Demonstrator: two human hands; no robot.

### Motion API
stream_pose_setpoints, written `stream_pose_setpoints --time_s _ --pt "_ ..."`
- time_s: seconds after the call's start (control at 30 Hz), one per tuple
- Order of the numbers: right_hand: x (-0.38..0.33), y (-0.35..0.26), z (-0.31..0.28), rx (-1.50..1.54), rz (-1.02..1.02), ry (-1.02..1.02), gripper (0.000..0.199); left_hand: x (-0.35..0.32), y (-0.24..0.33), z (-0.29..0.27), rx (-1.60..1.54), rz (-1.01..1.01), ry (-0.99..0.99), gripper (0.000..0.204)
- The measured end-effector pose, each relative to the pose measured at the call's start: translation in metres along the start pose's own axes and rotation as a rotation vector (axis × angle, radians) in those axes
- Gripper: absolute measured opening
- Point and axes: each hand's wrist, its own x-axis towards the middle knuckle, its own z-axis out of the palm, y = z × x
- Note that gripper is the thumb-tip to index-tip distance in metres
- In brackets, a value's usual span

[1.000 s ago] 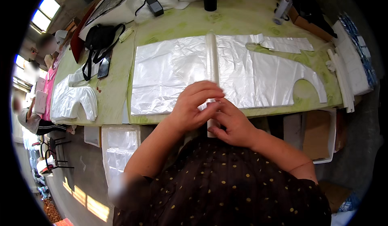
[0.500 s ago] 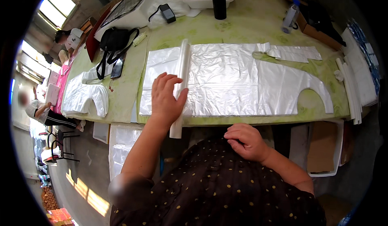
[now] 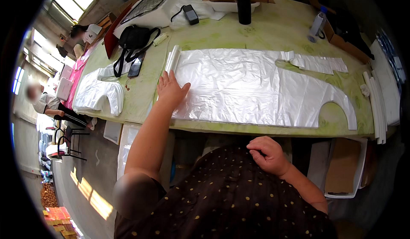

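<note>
Glossy white plastic film (image 3: 252,89), cut in an apron-like shape with curved cut-outs at its right end, lies flat across the green table. A narrow white plastic roll (image 3: 173,59) lies along its left edge. My left hand (image 3: 172,89) is flat with fingers spread, palm down over the film's left end. Its fingertips touch or nearly touch the roll, whose lower part is hidden by the hand and forearm. My right hand (image 3: 268,155) is loosely curled in front of my body, off the table's near edge, with nothing visible in it.
To the left lie a folded stack of white film (image 3: 98,94), a phone (image 3: 136,66) and a black bag (image 3: 137,38). A black cylinder (image 3: 244,6) and a bottle (image 3: 317,24) stand farther back. White rolls (image 3: 376,108) lie at the right edge. Two people are at far left.
My left hand and the white roll have shifted left across the film to its left edge, and my fingers have straightened. The right hand stays curled. The view has swung slightly left.
</note>
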Motion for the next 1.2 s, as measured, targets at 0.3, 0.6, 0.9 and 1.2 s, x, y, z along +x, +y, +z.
stream_pose_setpoints --time_s 0.3,0.6,0.9,1.2 --pt "-0.008 -0.002 -0.003 0.011 0.057 0.033 0.016 0.050 -0.088 -0.011 -0.365 -0.088 0.067 0.081" --pt "0.036 -0.016 0.018 0.138 0.220 -0.061 0.064 -0.033 0.072 -0.025 -1.610 -0.178 -0.500 0.046" --pt "0.034 -0.015 0.018 0.063 0.423 -0.180 0.087 -0.086 0.175 0.037 -1.496 0.070 -0.181 0.053" --pt "0.003 -0.024 -0.040 -0.051 0.687 -0.246 0.083 -0.033 0.188 0.065 -0.739 0.864 0.028 0.051"
